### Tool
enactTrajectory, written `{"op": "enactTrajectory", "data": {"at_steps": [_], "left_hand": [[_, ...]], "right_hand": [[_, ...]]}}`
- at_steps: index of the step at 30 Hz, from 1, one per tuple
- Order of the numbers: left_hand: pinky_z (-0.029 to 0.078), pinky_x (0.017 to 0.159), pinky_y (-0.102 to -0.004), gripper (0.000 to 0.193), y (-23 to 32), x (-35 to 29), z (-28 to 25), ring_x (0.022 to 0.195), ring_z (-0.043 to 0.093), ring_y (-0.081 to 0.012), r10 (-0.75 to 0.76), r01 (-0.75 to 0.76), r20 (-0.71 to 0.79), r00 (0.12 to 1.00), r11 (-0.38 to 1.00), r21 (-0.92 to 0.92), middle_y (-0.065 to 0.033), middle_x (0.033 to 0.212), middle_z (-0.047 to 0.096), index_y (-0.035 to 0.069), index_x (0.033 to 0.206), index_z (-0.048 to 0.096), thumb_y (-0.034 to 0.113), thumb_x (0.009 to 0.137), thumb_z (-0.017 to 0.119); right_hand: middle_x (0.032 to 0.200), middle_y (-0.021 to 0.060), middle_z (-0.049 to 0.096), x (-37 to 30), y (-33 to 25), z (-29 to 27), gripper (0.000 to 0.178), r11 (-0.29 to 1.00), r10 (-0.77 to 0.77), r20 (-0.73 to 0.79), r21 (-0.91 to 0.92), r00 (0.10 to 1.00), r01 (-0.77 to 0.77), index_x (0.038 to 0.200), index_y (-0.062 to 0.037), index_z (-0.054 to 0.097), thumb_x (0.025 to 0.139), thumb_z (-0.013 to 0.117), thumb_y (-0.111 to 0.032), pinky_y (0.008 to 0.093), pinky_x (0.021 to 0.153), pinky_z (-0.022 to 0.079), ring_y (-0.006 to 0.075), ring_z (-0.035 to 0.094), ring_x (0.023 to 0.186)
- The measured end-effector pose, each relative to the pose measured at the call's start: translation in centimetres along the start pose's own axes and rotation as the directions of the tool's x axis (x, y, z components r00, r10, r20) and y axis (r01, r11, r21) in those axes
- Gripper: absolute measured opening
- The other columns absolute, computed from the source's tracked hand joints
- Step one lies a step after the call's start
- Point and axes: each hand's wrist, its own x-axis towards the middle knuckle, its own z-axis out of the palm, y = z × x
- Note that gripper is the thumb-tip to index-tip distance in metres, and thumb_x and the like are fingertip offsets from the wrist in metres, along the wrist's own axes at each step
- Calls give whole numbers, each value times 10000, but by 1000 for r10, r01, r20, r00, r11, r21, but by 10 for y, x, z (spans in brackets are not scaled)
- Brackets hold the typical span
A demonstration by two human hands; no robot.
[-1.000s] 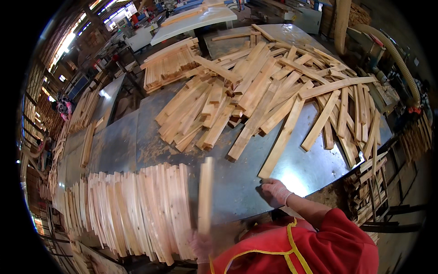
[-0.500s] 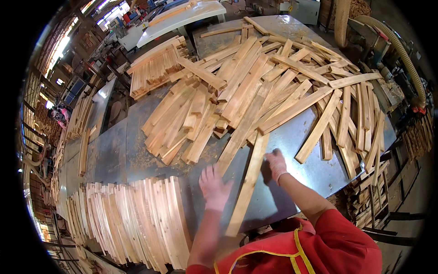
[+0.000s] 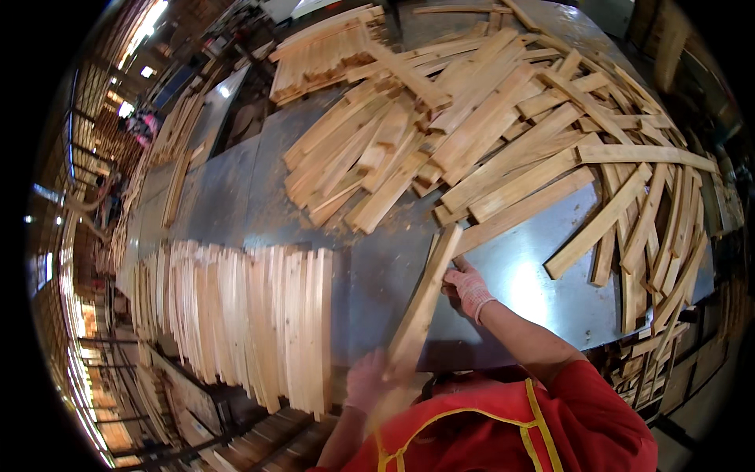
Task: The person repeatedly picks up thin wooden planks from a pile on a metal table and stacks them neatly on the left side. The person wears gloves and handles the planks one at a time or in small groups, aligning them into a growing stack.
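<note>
A pale wooden board [image 3: 425,303] slants over the metal table, its near end by my body. At its right edge is my right hand [image 3: 472,295], in a pale pink glove, with curled fingers closed on the board. My left hand [image 3: 366,381], gloved alike, is by the board's near end; motion smears its fingers, so its grip cannot be told. To its left stands a tight row of upright-edged boards [image 3: 267,322]. Beyond my hands lies a loose heap of boards [image 3: 487,118].
The metal table [image 3: 370,271] carries sawdust near the heap. A neat stack of boards [image 3: 326,51] sits at the far left. Crossed boards [image 3: 661,212] overhang the table's right side. More wood [image 3: 645,346] is piled below that edge.
My left hand has moved down toward my body, to the board's near end. My right hand stays by the board's edge. The view has shifted, so the heap appears higher and farther right.
</note>
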Motion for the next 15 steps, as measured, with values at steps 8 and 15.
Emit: {"op": "enactTrajectory", "data": {"at_steps": [8, 15], "left_hand": [[504, 998, -487, 968, 25, 4, 44, 1212, 606, -404, -80, 28, -316, 945, 986, -165, -201, 1367, 580, 84, 1523, 426, 447, 729, 842], [491, 1066, -447, 907, -53, -18, 24, 1223, 636, -408, -159, 82, -36, 987, 675, -733, -265, 1318, 649, 37, 1613, 329, 333, 852, 724]], "right_hand": [[1004, 27, 695, -4, 56, 13, 602, 952, -27, 127, 304, 991, -13, 1478, -82, 530, 899, 689, -35, 299, 677, 538, 133, 628, 777], [1160, 203, 713, -70, 129, 104, 602, 786, -6, 330, -583, 944, 209, 1474, -40, 453, 957, 645, -282, 448, 900, 563, 340, 694, 1067]]}}
